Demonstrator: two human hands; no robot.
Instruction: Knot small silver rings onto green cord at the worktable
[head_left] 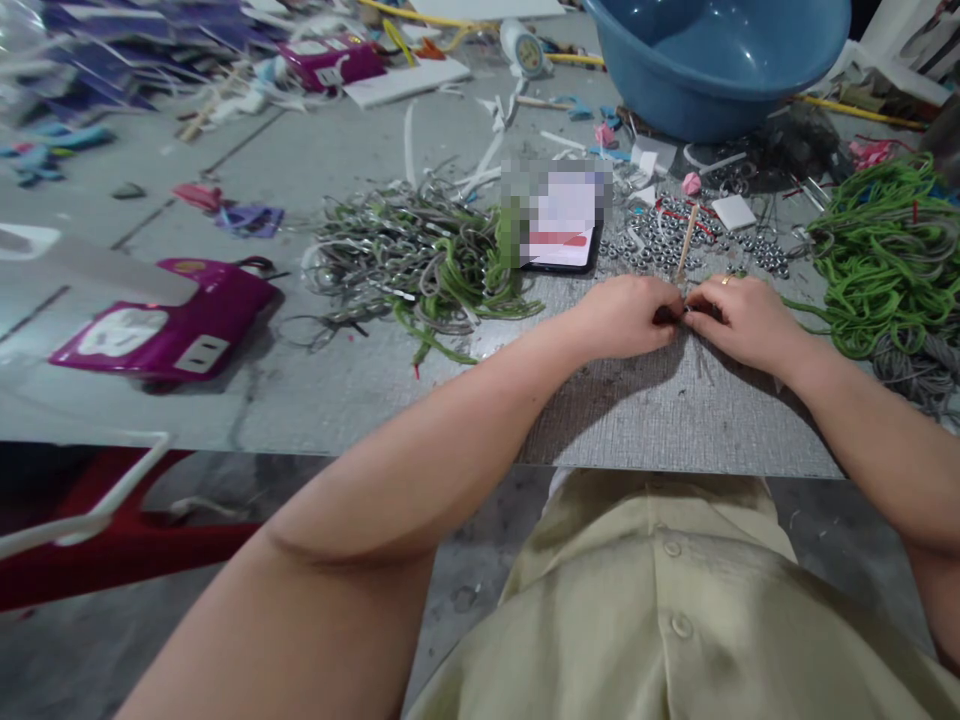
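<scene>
My left hand (637,312) and my right hand (739,315) meet fingertip to fingertip just above the table's near part. Both are closed in a pinch around a thin cord, whose blurred greyish strands (703,362) show below the fingers. A tiny dark piece sits between the fingertips, too small to name. A green strand runs from behind my right hand to a pile of green and grey cords (885,255). Beyond my hands lie many small metal rings (652,235) and a thin wooden stick (687,242).
Left of a phone (562,225) lies a heap of green and grey cords with metal pieces (420,250). A purple device (169,320) stands at the left, another purple device (330,62) farther back. A blue basin (720,100) is at the back; a red stool (150,550) is below the edge.
</scene>
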